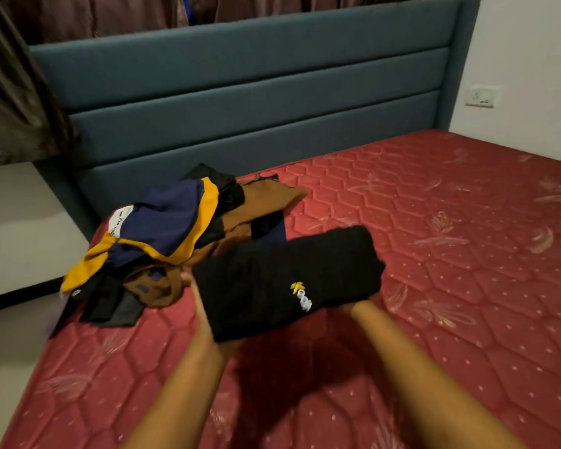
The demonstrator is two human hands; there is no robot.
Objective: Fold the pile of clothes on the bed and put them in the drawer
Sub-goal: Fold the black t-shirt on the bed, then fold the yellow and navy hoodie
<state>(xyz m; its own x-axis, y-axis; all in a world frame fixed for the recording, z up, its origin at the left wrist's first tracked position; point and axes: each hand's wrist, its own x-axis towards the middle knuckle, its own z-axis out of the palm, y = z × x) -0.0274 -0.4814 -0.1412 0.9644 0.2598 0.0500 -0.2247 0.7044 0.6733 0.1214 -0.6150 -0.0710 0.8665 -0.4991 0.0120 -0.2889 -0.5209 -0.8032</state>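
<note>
A person stands at the near side of a bare red quilted mattress [450,228] and reaches both bare forearms out over it. Between the hands is a folded black garment with a small yellow and white logo [289,280], a thick rectangle tilted so that its right end points far and right. It is held above the mattress and casts a dark shadow on the quilting below.

The left hand [199,306] lies along the garment's left edge, fingertips showing at the far corner. The picture is blurred here, and whether the fingers curl round the cloth cannot be told. The right hand [352,307] is under the garment's near right edge with only its wrist end showing, so its grip cannot be told either.

Just left of and beyond the black garment, near the mattress's left edge, is a loose unfolded pile of clothes [175,241]: navy and yellow fabric on top, brown and black pieces beneath.

Behind the bed stands a blue-grey padded headboard [240,102]. Dark brown curtains [17,92] hang at far left, and a white wall socket [480,97] is at far right.
</note>
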